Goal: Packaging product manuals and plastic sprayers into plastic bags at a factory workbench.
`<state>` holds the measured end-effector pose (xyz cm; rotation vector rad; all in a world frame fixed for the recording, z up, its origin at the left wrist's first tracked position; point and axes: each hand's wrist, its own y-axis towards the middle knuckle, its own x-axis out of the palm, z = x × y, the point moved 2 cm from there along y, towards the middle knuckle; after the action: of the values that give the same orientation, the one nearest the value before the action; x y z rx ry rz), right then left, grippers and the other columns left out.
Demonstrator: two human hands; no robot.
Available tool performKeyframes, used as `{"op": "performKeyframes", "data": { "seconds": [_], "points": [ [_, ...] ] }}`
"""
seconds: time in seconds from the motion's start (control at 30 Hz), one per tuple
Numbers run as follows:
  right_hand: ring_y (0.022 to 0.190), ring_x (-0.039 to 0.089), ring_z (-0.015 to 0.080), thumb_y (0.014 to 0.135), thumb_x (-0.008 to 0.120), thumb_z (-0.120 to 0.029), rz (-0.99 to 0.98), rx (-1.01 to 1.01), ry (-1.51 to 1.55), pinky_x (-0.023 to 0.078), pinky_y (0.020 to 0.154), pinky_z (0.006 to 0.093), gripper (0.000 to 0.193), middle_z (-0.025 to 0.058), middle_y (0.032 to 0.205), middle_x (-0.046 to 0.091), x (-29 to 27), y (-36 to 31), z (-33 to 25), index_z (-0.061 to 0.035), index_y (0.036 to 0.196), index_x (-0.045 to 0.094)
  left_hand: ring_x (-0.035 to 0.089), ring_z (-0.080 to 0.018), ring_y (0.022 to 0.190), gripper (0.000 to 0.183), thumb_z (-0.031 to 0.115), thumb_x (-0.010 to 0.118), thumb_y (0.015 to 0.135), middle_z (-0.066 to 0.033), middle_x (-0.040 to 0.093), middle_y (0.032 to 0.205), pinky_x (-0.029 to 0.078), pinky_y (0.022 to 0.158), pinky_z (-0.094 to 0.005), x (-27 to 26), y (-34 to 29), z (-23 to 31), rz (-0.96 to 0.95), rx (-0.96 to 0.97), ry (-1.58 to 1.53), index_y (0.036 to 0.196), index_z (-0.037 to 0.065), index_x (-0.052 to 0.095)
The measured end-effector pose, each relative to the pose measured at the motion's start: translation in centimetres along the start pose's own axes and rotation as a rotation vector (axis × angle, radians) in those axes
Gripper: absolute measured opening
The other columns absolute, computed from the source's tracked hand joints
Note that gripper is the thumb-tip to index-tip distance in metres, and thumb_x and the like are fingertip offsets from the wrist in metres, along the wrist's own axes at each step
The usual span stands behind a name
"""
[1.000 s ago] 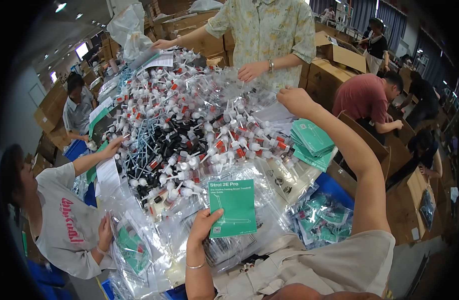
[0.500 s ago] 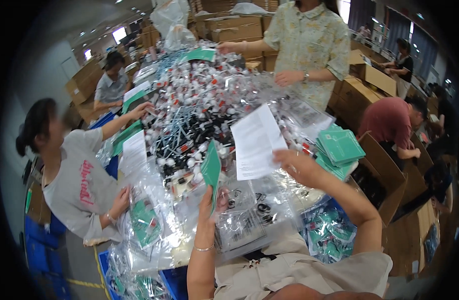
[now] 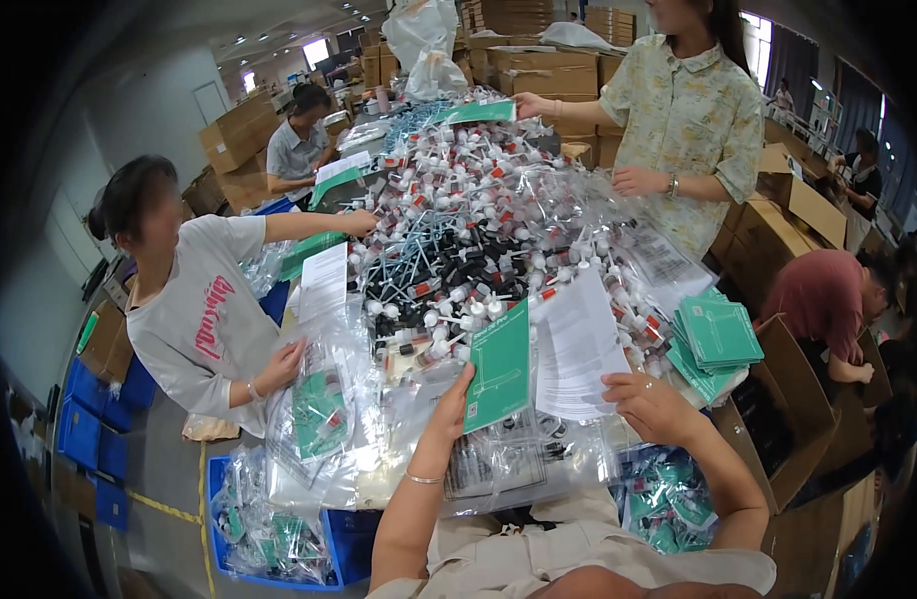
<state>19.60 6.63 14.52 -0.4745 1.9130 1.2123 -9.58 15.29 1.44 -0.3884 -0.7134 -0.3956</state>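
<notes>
My left hand (image 3: 450, 407) grips a green booklet (image 3: 499, 367) by its lower left edge, with the cover facing up. A white printed sheet (image 3: 576, 351) stands tilted just right of the booklet. Its lower right corner is pinched between the fingertips of my right hand (image 3: 662, 407). Beneath both hands lie clear plastic bags (image 3: 498, 469) with print on them. Beyond the papers rises a large heap of small white-capped bottles (image 3: 458, 190), mixed with black pieces (image 3: 458, 270) and metal rods (image 3: 410, 255).
Green booklets (image 3: 716, 334) are stacked on the right. A blue bin (image 3: 217, 509) of filled bags stands at lower left, with more filled bags (image 3: 668, 504) at lower right. Co-workers reach over the heap from the left and far side. Open cardboard boxes (image 3: 793, 399) stand at right.
The green booklet has turned from edge-on to show its cover, and now sits closer to the white sheet. My view has shifted left. The left co-worker's arm still reaches to the heap.
</notes>
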Motion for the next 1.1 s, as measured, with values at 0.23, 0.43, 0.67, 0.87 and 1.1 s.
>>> {"op": "performKeyframes", "data": {
  "seconds": [0.23,0.43,0.67,0.87,1.1],
  "points": [
    [0.103,0.057,0.0322,0.067,0.059,0.007,0.043,-0.087,0.045,0.050,0.081,0.0392,0.017,0.0121,0.098,0.059,0.0,-0.1,-1.3,-0.0011,0.077,0.049,0.056,-0.0178,0.104,0.046,0.036,0.041,0.095,-0.0098,0.056,0.118,0.046,0.088,-0.0307,0.9,0.7,-0.8,-0.054,-0.050,0.022,0.126,0.002,0.044],
    [0.103,0.057,0.0336,0.064,0.059,0.007,0.019,-0.158,0.080,0.050,0.080,0.0405,0.019,0.0129,0.099,0.059,1.7,-0.4,-1.5,-0.0009,0.077,0.049,0.057,-0.0168,0.102,0.047,0.036,0.044,0.094,-0.0100,0.057,0.117,0.047,0.087,-0.0307,-1.2,0.7,-1.4,-0.075,-0.112,0.263,0.124,0.000,0.044],
    [0.105,0.056,0.0287,0.068,0.059,0.000,-0.127,-0.254,-0.031,0.050,0.081,0.0386,0.010,0.0118,0.099,0.059,0.7,-0.7,-3.0,-0.0002,0.075,0.052,0.061,-0.0145,0.091,0.045,0.037,0.049,0.092,-0.0097,0.063,0.104,0.048,0.083,-0.0295,1.6,-1.0,-0.1,-0.042,-0.119,0.063,0.109,-0.004,0.056],
    [0.106,0.055,0.0281,0.069,0.058,-0.001,-0.104,-0.242,-0.046,0.050,0.082,0.0397,0.010,0.0130,0.100,0.059,1.5,-0.8,-2.8,0.0005,0.077,0.052,0.060,-0.0105,0.080,0.043,0.039,0.051,0.091,-0.0075,0.065,0.094,0.048,0.069,-0.0243,1.9,-0.9,-1.1,-0.189,-0.182,0.584,0.097,-0.001,0.063],
    [0.110,0.052,0.0309,0.070,0.060,0.001,-0.109,-0.202,0.164,0.047,0.087,0.0409,0.011,0.0152,0.105,0.057,3.6,-1.7,-2.8,0.0004,0.078,0.052,0.061,-0.0101,0.074,0.039,0.037,0.054,0.090,-0.0048,0.065,0.087,0.049,0.061,-0.0227,3.6,-0.1,-2.2,-0.069,-0.126,0.328,0.096,-0.001,0.062]
  ]
}}
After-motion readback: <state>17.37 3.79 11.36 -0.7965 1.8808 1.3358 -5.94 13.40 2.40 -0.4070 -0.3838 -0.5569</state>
